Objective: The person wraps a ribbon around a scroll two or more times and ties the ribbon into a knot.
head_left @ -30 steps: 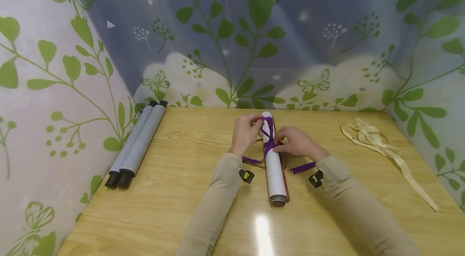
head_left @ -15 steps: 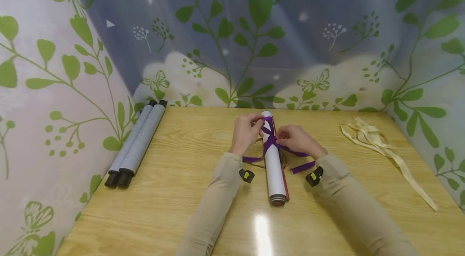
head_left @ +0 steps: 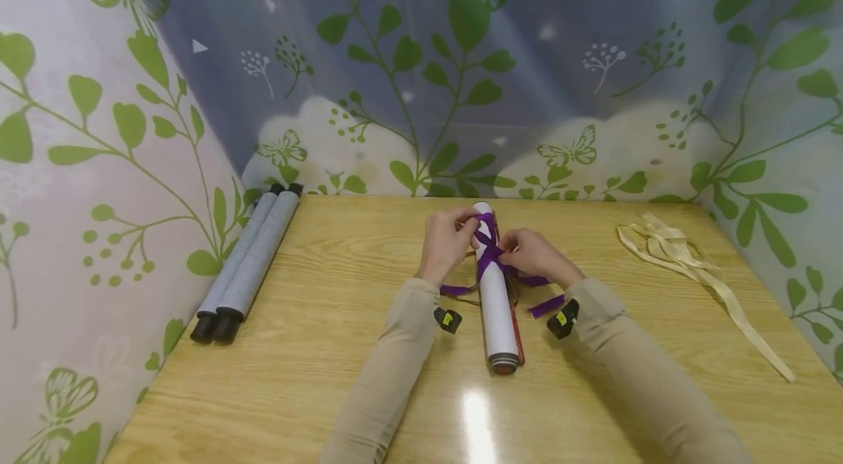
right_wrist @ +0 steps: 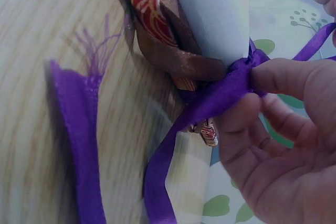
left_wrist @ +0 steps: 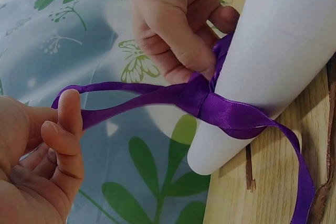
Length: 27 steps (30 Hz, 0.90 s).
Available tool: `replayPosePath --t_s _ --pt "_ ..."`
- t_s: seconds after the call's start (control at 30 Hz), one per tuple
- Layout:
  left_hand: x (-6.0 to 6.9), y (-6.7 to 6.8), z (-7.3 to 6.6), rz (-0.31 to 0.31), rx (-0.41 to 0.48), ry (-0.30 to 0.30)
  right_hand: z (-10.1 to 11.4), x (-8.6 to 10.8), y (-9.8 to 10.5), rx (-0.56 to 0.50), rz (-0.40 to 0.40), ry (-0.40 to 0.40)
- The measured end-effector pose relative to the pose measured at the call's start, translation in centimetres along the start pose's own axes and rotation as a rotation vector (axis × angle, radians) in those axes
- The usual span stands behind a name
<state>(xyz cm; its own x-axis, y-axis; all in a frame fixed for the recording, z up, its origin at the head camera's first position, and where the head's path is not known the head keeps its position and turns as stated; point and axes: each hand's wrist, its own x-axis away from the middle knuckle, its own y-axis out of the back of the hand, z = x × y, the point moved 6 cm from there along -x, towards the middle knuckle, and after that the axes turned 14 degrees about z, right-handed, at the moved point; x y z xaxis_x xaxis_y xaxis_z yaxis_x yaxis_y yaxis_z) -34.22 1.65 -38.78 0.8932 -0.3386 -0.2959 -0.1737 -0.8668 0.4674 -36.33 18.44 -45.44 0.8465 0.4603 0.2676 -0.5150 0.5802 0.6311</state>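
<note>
A glossy purple ribbon (left_wrist: 236, 117) with one long loop circles the white roll (head_left: 498, 314) lying on the table (head_left: 316, 317).

The roll (head_left: 497, 307) is white, its ribbon (left_wrist: 231, 116) purple, the backdrop (head_left: 421, 69) green-leafed.

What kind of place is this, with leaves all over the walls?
Probably an indoor craft corner: blue-and-white, leaf-printed fabric hangs behind a pale wooden table, where shiny purple ribbon wraps a smooth white roll.
</note>
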Motion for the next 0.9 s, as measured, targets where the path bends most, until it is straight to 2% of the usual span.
replayPosePath --t_s 0.3,0.53,0.9 --pt "0.01 0.03 0.04 0.001 0.022 0.006 0.47 0.39 0.46 -0.07 -0.002 0.065" --pt "0.03 0.04 -0.04 0.001 0.015 -0.012 0.57 0.19 0.27 -0.092 -0.037 0.049" --pt "0.08 -0.3 0.14 0.046 0.024 0.005 -0.09 -0.07 0.17 -0.093 -0.059 0.015"
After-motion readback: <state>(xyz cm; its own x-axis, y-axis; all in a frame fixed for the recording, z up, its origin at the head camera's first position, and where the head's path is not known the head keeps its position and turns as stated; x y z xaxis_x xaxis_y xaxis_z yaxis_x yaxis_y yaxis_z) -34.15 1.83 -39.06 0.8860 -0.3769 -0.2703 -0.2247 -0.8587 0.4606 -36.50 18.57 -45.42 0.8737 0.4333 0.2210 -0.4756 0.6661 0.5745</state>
